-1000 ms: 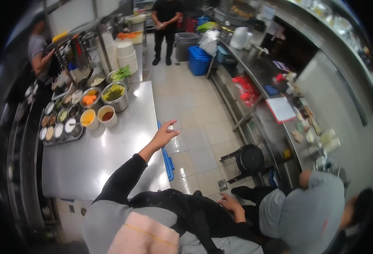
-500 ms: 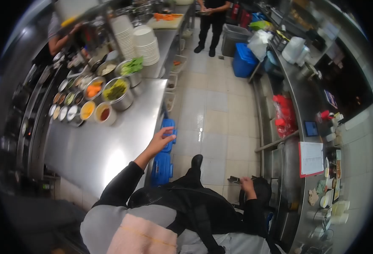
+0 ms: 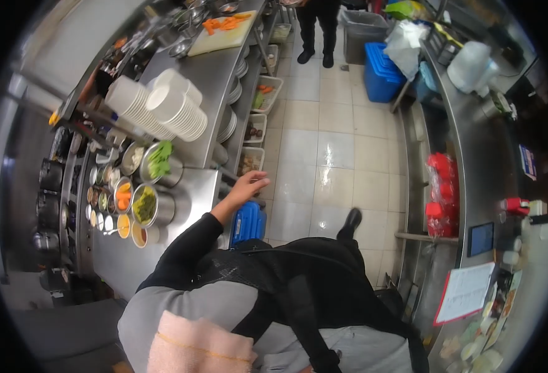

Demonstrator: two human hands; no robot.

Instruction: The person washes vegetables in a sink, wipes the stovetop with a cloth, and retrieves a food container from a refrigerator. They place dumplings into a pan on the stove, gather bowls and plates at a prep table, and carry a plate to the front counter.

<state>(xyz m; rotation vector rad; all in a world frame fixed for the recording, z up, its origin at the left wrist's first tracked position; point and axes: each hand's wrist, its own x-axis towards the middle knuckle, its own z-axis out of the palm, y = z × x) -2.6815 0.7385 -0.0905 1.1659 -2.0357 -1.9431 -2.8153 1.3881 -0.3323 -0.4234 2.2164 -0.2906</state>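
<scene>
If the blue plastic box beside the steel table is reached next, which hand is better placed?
Probably the left. The left hand, open and apparently empty, shows close to the blue plastic box in the picture. I cannot make out the right hand.

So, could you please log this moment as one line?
left hand: open, empty | near: blue plastic box beside metal table | right hand: not clearly visible

We're in a commercial kitchen — the steel counter (image 3: 207,81) bears stacked tubs (image 3: 177,113) and a cutting board (image 3: 208,43) (orange pieces (image 3: 225,23) on top), with plates (image 3: 227,127) shelved beneath it.
</scene>
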